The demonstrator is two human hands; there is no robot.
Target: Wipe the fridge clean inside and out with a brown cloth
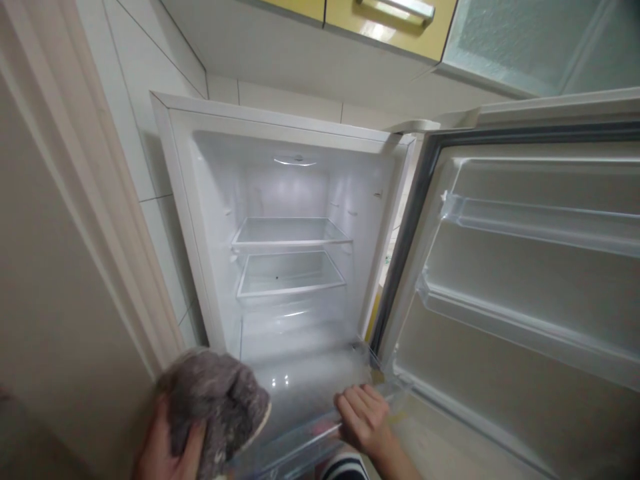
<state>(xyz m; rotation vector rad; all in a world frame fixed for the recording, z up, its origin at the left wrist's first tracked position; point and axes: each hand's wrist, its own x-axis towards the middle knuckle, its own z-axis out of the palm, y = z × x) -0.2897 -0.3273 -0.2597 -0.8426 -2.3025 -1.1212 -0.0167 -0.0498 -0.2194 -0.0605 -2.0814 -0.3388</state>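
Observation:
In my left hand (173, 437) is a bunched grey-brown cloth (215, 400) with a fuzzy surface, held at the lower left in front of the fridge. My right hand (363, 413) has its fingers curled over the front rim of a clear plastic drawer (295, 440). That drawer is pulled out from the bottom of the open fridge (295, 187). Its inside looks smooth, with bright reflections on the base. Above it sit a lower glass shelf (293, 273) with a small dark speck and an upper glass shelf (295, 231).
The fridge door (525, 267) stands wide open on the right, with clear door racks (540, 223). Overhead hang yellow cabinets (390, 30). A beige door frame (95, 167) and a tiled wall (145, 133) close in on the left. A striped piece of clothing (345, 467) shows at the bottom.

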